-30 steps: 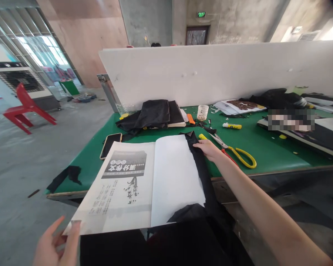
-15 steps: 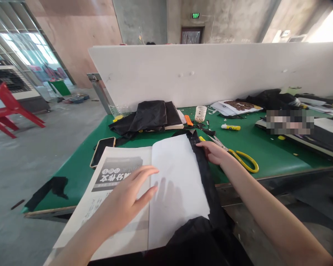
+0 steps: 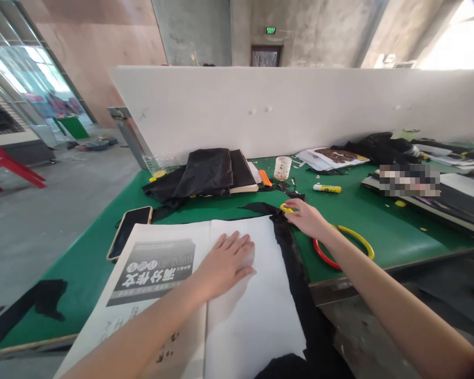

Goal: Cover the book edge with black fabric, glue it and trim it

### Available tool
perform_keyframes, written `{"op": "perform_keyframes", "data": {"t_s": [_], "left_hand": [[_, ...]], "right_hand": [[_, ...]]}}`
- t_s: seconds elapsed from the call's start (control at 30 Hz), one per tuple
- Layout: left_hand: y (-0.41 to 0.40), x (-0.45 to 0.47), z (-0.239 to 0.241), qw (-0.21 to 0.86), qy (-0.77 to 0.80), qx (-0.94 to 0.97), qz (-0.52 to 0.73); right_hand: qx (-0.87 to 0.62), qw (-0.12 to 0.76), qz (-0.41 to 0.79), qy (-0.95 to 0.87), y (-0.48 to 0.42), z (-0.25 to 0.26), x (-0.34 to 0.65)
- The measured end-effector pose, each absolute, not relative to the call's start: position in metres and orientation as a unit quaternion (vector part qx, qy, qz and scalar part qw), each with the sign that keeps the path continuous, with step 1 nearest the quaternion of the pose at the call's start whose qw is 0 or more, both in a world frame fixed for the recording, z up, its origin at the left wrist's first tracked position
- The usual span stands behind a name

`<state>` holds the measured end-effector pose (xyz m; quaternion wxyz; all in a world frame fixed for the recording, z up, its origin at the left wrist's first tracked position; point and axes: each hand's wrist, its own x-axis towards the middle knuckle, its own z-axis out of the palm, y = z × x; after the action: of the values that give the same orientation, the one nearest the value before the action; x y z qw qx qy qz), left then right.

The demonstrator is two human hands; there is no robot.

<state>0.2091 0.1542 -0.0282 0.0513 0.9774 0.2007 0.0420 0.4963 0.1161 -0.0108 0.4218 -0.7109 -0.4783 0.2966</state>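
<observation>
An open book (image 3: 245, 310) with a blank white right page lies on the green table (image 3: 379, 221) in front of me. My left hand (image 3: 225, 260) rests flat on it near the spine, fingers spread. A strip of black fabric (image 3: 296, 268) runs along the book's right edge and down off the table. My right hand (image 3: 308, 217) lies on the table just right of that strip, fingers loosely curled over the yellow-handled scissors (image 3: 353, 242); whether it grips them I cannot tell.
A black phone (image 3: 129, 237) lies left of the book. Behind it are folded black cloth (image 3: 205, 173), an orange cutter (image 3: 265, 178), a small cup (image 3: 283, 167) and a glue stick (image 3: 327, 188). A white divider board (image 3: 300, 108) backs the table. More papers and cloth sit at right.
My left hand came up from below the book and now lies flat on its pages. My right hand slid from the fabric strip onto the scissors. The view moved closer to the table.
</observation>
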Motion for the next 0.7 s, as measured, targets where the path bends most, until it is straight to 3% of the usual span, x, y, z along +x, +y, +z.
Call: {"op": "perform_keyframes", "data": {"t_s": [0.27,0.7], "left_hand": [[0.155,0.211,-0.029,0.012,0.193,0.979,0.062],[0.155,0.212,-0.03,0.015,0.192,0.979,0.072]], "right_hand": [[-0.677,0.217,0.043,-0.702,0.139,-0.01,0.502],[-0.598,0.103,-0.068,-0.792,0.14,-0.01,0.505]]}}
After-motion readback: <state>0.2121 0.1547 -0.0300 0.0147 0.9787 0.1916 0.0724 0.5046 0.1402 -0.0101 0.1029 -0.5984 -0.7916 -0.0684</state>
